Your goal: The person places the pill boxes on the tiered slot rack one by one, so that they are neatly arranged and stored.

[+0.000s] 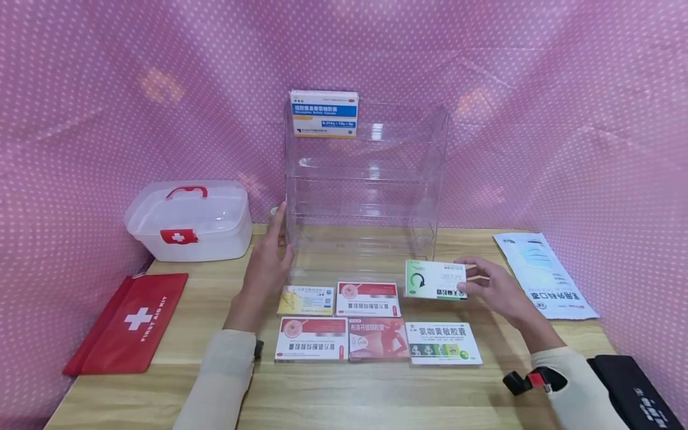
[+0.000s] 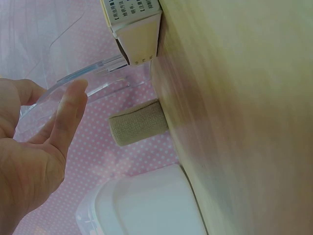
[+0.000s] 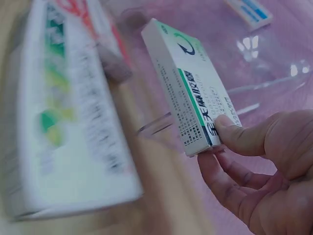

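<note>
My right hand (image 1: 497, 289) pinches one end of a white and green medicine box (image 1: 435, 280), thumb on its printed face and fingers underneath. The box is raised in front of the lower right of a clear acrylic display rack (image 1: 371, 218). My left hand (image 1: 266, 263) is at the rack's left side, fingers fairly straight and touching its edge. A blue and white medicine box (image 1: 325, 114) stands at the left of the rack's top tier. On the table before the rack lie a yellow box (image 1: 306, 300), red and white boxes (image 1: 368, 300), a pink box (image 1: 378, 339) and a green-white box (image 1: 444, 344).
A clear-lidded first-aid case (image 1: 188, 224) stands at left, above a red first-aid pouch (image 1: 126, 322). A tan bandage roll (image 2: 138, 122) is beside the rack. At right lie a mask packet (image 1: 545, 275) and a black pouch (image 1: 636, 391). Pink dotted cloth (image 1: 537, 119) surrounds the table.
</note>
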`<state>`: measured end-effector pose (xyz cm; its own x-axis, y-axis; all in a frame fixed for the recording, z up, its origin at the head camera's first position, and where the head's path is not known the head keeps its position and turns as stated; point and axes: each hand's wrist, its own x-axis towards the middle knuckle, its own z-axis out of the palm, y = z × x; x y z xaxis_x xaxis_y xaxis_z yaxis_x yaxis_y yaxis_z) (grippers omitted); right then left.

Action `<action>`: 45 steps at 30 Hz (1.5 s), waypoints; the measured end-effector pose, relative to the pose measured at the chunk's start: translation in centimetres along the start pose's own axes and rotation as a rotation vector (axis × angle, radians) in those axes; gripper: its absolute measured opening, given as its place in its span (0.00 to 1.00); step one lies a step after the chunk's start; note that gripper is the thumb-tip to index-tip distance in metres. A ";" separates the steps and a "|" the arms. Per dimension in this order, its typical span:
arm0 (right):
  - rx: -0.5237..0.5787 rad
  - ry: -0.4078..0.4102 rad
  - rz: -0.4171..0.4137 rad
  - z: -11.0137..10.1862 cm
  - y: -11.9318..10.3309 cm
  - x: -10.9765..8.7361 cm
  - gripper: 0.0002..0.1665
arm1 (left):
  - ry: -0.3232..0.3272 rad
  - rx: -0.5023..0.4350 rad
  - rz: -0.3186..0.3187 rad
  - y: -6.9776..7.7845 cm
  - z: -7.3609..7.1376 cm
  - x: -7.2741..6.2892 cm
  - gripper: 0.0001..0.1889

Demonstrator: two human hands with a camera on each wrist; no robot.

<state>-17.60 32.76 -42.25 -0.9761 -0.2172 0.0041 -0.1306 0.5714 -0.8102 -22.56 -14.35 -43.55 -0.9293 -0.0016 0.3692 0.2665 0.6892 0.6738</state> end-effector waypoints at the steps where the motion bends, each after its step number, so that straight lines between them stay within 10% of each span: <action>1: -0.014 0.013 -0.003 -0.3 -0.6 0.3 0.32 | -0.001 -0.001 0.004 0.0 0.0 0.0 0.56; 29: -0.104 0.633 -0.205 -6.9 -17.9 11.5 0.30 | -0.003 -0.028 0.003 -0.1 -0.1 -0.1 0.56; 45: -0.229 0.693 -0.267 -7.6 -22.4 18.2 0.28 | -0.019 -0.018 -0.004 -0.2 -0.2 0.0 0.58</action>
<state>-33.73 22.06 -19.60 -0.7824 0.1310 0.6088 -0.3357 0.7348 -0.5895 -22.57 -14.64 -43.55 -0.9350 0.0094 0.3544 0.2671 0.6761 0.6867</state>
